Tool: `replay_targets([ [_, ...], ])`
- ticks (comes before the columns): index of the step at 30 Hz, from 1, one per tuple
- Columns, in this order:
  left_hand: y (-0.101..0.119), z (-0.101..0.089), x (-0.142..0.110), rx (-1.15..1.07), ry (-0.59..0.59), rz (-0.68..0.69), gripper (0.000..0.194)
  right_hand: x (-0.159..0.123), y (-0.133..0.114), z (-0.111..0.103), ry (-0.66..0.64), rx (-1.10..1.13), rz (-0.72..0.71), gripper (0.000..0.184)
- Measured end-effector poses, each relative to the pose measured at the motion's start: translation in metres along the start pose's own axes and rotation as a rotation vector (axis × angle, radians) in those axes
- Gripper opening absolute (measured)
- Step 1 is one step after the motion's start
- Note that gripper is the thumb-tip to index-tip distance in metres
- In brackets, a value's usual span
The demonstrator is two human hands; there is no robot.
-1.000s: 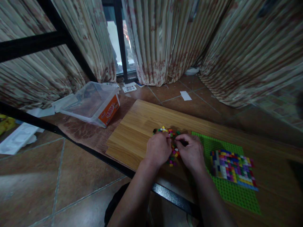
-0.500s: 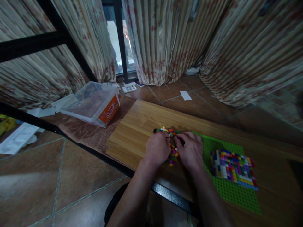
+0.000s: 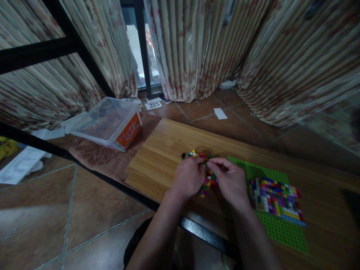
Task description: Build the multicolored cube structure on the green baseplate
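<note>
Small loose building bricks (image 3: 209,181) in many colours lie heaped on the wooden board, partly covered by my hands. My left hand (image 3: 189,176) is closed over the heap's left side, fingers curled and mostly hidden. Across from it, my right hand (image 3: 231,180) pinches thumb and forefinger together close to the left fingertips; whatever sits in the pinch is too small to make out. Right of my right hand lies a green studded baseplate (image 3: 284,230), with a block of multicoloured bricks (image 3: 278,198) built up on it.
A clear plastic box (image 3: 107,122) with an orange label stands on the brown cloth (image 3: 95,155) beyond the board's (image 3: 157,150) left end. A black metal bar (image 3: 202,232) runs along the near edge. Curtains (image 3: 191,48) hang behind; papers (image 3: 220,113) lie on the tiled floor.
My right hand has shifted slightly right and turned, its thumb and forefinger now drawn into a pinch. My left hand has moved a little to the right over the bricks.
</note>
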State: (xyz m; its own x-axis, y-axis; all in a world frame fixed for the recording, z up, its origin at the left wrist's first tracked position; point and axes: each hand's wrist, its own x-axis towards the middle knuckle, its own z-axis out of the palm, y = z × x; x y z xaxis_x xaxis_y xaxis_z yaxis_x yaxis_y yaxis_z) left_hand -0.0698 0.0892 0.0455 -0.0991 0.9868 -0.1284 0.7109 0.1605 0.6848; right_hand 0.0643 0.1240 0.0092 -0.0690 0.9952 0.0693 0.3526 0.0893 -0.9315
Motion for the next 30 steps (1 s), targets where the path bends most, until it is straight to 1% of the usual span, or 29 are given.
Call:
replay_targets([
  [2,0.002,-0.003,-0.001,-0.058,-0.028,0.032,0.030,0.000,-0.004,-0.001,0.002,0.127,0.076,0.028],
  [4,0.002,-0.004,-0.001,-0.115,-0.027,0.038,0.030,0.000,-0.005,-0.001,0.009,0.181,0.087,0.028],
  [9,0.000,-0.003,-0.001,-0.172,0.004,0.037,0.027,-0.001,-0.004,-0.002,-0.015,0.150,0.084,0.027],
  [11,0.001,-0.002,0.000,-0.148,0.026,0.019,0.027,-0.001,-0.003,-0.003,-0.027,0.106,0.044,0.028],
  [15,0.003,-0.002,0.000,-0.069,0.030,0.021,0.028,-0.001,-0.001,-0.006,-0.059,-0.053,-0.111,0.030],
  [17,0.003,-0.003,-0.001,-0.052,0.039,0.048,0.028,-0.001,-0.001,-0.007,-0.092,-0.101,-0.147,0.028],
  [19,0.003,-0.002,-0.001,-0.035,0.056,0.067,0.028,-0.001,-0.001,-0.007,-0.101,-0.132,-0.155,0.026],
  [21,0.003,-0.001,-0.001,-0.008,0.065,0.063,0.028,-0.003,-0.002,-0.005,-0.079,-0.164,-0.158,0.025],
  [27,0.007,0.005,-0.001,0.087,0.069,-0.030,0.032,-0.010,-0.001,0.007,0.055,-0.248,-0.199,0.025],
  [30,0.007,0.008,-0.001,0.103,0.083,-0.053,0.031,-0.011,0.001,0.009,0.102,-0.302,-0.234,0.027],
])
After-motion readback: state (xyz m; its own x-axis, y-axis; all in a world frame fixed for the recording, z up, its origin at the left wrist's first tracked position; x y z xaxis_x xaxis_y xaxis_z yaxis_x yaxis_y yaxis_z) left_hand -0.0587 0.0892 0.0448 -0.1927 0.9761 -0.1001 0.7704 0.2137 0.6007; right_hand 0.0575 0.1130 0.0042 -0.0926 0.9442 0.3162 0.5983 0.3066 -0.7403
